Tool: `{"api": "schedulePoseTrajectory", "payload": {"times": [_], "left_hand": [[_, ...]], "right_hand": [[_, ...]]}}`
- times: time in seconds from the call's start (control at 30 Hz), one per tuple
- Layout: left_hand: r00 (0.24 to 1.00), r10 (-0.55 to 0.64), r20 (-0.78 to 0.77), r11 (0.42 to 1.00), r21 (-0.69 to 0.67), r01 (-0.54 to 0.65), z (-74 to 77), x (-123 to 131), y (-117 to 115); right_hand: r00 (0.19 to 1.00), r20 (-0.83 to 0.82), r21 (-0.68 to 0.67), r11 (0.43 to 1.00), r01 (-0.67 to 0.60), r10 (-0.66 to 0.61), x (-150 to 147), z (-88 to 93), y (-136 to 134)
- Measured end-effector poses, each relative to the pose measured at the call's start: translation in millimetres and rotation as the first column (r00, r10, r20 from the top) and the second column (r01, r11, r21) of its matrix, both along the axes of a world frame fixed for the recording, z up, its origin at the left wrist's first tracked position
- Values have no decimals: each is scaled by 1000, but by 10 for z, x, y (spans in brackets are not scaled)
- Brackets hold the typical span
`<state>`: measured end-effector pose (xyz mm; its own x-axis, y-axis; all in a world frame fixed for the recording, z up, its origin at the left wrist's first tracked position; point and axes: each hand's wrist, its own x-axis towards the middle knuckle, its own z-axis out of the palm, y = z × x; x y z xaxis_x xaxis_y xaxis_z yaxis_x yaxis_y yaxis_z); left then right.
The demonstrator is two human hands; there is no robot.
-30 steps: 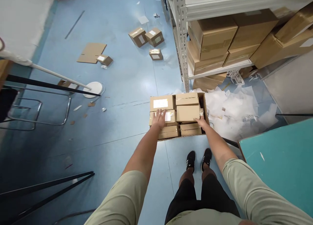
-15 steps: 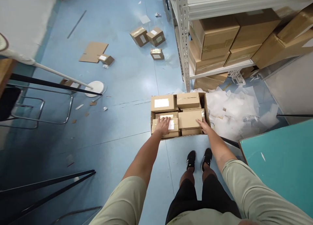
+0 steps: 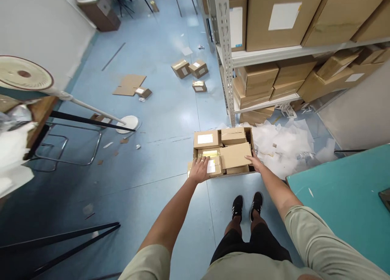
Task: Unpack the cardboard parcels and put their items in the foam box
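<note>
Open carton (image 3: 252,138) holding boxes (image 3: 235,156); blue floor (image 3: 164,158) bearing parcels (image 3: 198,70), flattened cardboard (image 3: 126,85).

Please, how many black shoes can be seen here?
2. The left shoe and right shoe stand side by side on the blue floor, on the wearer's side of the open carton. I see no others.

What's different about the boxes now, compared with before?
The right box, at the right hand, slid toward the feet and turned a little. The left box, under the left hand, slid the same way. More of the fan shows, since the view tipped up. Both hands stay on these boxes; the two back boxes stayed put.
</note>
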<state>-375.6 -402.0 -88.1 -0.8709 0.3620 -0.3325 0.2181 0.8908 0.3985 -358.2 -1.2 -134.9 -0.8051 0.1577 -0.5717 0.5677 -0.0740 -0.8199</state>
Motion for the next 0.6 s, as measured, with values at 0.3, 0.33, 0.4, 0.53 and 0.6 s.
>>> {"api": "schedulePoseTrajectory", "payload": {"times": [0.3, 0.33, 0.4, 0.53, 0.6], "left_hand": [[988, 58, -146, 998, -29, -63, 967, 170, -97], [986, 62, -158, 997, -42, -69, 1065, 165, -95], [979, 64, -191, 995, -63, -78, 1242, 140, -74], [958, 13, -286, 998, -50, -29, 1498, 37, 63], [942, -55, -330, 998, -43, 43, 1573, -36, 196]], "right_hand": [[993, -94, -147, 988, 56, -71, 59, 936, 11], [991, -102, -149, 986, 77, -92, 83, 1026, 31], [982, -125, -168, 978, 120, -142, 150, 1209, 96], [946, -211, -222, 955, 197, -244, 399, 1561, 344], [921, -238, -233, 939, 254, -309, 591, 1711, 523]]}}
